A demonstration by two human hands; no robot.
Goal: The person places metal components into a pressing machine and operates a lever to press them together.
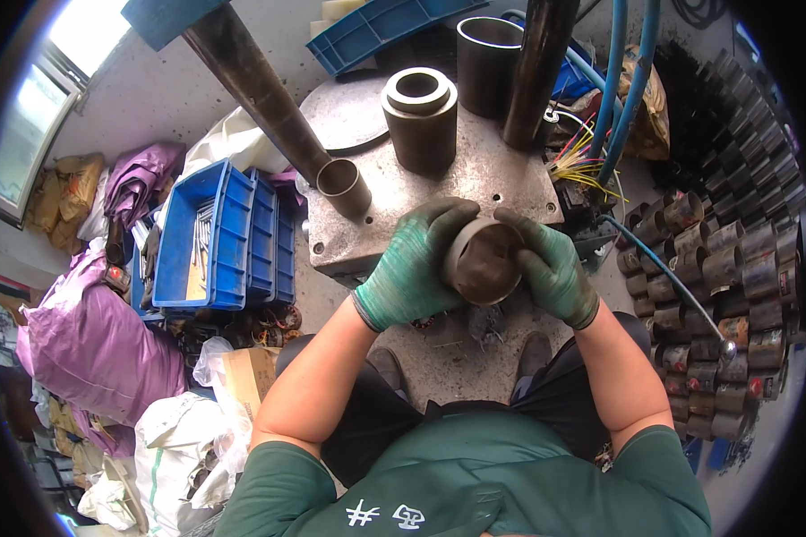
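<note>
Between my two gloved hands is a short metal cylinder (485,268), tilted so that its round end faces me. My left hand (414,264), in a green knit glove with dark fingertips, wraps its left side. On the opposite side my right hand (551,267), gloved the same way, grips the rim. The cylinder is held just over the near edge of a metal press table (367,237). Beyond it on that table stands a dark cylinder with a stepped bright ring on top (419,125). A short open metal sleeve (343,190) stands near the table's left corner.
Thick steel posts (251,85) rise from the table. Behind stands a wide dark tube (488,72). Blue crates (210,242) with metal rods sit left, above purple sacks (103,336). Stacked metal cylinders (721,268) line the right. A thin lever with a ball end (727,349) juts toward me.
</note>
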